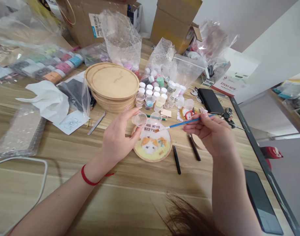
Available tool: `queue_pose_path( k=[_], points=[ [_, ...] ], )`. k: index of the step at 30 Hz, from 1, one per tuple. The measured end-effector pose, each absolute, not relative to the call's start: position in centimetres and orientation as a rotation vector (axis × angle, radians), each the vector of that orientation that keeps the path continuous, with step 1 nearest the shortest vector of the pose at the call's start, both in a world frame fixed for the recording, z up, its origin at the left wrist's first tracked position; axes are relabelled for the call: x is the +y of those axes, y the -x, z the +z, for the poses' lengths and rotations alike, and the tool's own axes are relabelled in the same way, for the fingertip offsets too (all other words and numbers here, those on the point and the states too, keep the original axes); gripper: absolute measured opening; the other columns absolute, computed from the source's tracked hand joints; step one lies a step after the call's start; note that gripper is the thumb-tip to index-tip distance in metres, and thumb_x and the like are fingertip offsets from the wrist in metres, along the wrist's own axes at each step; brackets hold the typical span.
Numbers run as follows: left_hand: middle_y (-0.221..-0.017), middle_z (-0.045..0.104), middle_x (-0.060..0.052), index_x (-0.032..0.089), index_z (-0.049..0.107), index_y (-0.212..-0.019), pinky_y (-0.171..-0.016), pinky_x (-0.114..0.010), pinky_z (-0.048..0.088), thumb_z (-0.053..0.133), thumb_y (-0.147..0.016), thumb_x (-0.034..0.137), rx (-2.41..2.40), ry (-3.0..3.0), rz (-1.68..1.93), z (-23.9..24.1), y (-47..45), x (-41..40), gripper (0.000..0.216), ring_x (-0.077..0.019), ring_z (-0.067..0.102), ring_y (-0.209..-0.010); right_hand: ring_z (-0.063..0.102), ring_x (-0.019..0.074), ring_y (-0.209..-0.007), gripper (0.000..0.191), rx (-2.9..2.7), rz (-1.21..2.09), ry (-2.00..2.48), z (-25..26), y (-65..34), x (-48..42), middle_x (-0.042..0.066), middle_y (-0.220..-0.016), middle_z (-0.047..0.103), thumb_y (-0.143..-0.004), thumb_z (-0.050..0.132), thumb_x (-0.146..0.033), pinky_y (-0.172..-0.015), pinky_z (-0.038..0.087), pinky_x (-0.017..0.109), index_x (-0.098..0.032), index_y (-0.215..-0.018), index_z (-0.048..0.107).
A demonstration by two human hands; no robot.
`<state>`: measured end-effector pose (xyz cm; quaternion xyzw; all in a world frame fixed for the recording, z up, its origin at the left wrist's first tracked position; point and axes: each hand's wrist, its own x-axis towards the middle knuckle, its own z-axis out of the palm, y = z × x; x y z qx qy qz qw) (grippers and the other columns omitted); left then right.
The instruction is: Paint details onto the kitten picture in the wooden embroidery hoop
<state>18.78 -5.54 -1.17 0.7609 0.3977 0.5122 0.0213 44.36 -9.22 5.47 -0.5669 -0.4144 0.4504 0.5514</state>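
Note:
Between the thumb and fingers of my left hand is a small clear plastic cup, tilted above the upper left of a round wooden plaque. The plaque carries a cat picture on a yellow and white ground, with dark lettering along its top. My right hand grips a blue-handled paintbrush. Its brown bristles point left, over the lettering; whether they touch the surface I cannot tell. Just behind the plaque another clear cup stands near a green pencil.
Black tweezers and a brown-handled tool lie right of the plaque. Stacked wooden plates and white-lidded jars stand behind it. Silver tweezers lie left, a phone at the right edge, and a white cable at lower left.

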Motion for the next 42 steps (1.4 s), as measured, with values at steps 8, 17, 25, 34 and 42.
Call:
queue_pose_path(
  k=[8, 17, 25, 34, 42],
  points=[
    [-0.118, 0.074, -0.004, 0.028, 0.05, -0.136, -0.101, -0.041, 0.059, 0.072, -0.088, 0.023, 1.253, -2.353, 1.575, -1.0, -18.8, -5.6, 0.053, -0.0234, 0.073, -0.108, 0.073, 0.0214, -0.05, 0.041, -1.112, 0.727, 1.642, 7.4, -45.6, -10.4, 0.007, -0.059, 0.074, -0.073, 0.084, -0.055, -0.049, 0.065, 0.031, -0.016, -0.067, 0.073],
    [-0.119, 0.074, -0.004, 0.026, 0.053, -0.134, -0.102, -0.04, 0.059, 0.074, -0.087, 0.022, 1.282, -2.349, 1.596, -1.0, -18.8, -5.5, 0.052, -0.0228, 0.073, -0.107, 0.073, 0.0205, -0.05, 0.034, -1.261, 0.696, 1.706, 6.1, -46.1, -10.5, 0.005, -0.058, 0.075, -0.081, 0.079, -0.052, -0.045, 0.062, 0.027, -0.02, -0.069, 0.074],
    [-0.119, 0.074, -0.003, 0.027, 0.052, -0.134, -0.102, -0.041, 0.06, 0.073, -0.088, 0.023, 1.297, -2.348, 1.584, -1.0, -18.8, -5.6, 0.051, -0.0235, 0.073, -0.108, 0.074, 0.0208, -0.05, 0.034, -1.332, 0.702, 1.698, 5.7, -46.3, -10.4, 0.004, -0.061, 0.075, -0.084, 0.076, -0.053, -0.044, 0.063, 0.027, -0.022, -0.068, 0.075],
    [-0.121, 0.073, -0.003, 0.028, 0.049, -0.137, -0.109, -0.045, 0.054, 0.071, -0.089, 0.023, 1.261, -2.319, 1.552, -0.9, -18.8, -5.6, 0.053, -0.0245, 0.071, -0.113, 0.075, 0.0219, -0.053, 0.032, -1.326, 0.712, 1.711, 5.5, -46.5, -10.6, 0.004, -0.062, 0.076, -0.085, 0.076, -0.051, -0.046, 0.064, 0.028, -0.022, -0.07, 0.076],
    [-0.121, 0.073, -0.004, 0.027, 0.051, -0.135, -0.104, -0.044, 0.058, 0.071, -0.089, 0.025, 1.301, -2.347, 1.55, -0.9, -18.8, -5.6, 0.05, -0.0246, 0.072, -0.11, 0.075, 0.0206, -0.051, 0.035, -1.364, 0.745, 1.694, 6.3, -45.5, -10.7, 0.004, -0.06, 0.076, -0.083, 0.077, -0.052, -0.044, 0.062, 0.024, -0.021, -0.065, 0.074]
  ],
)
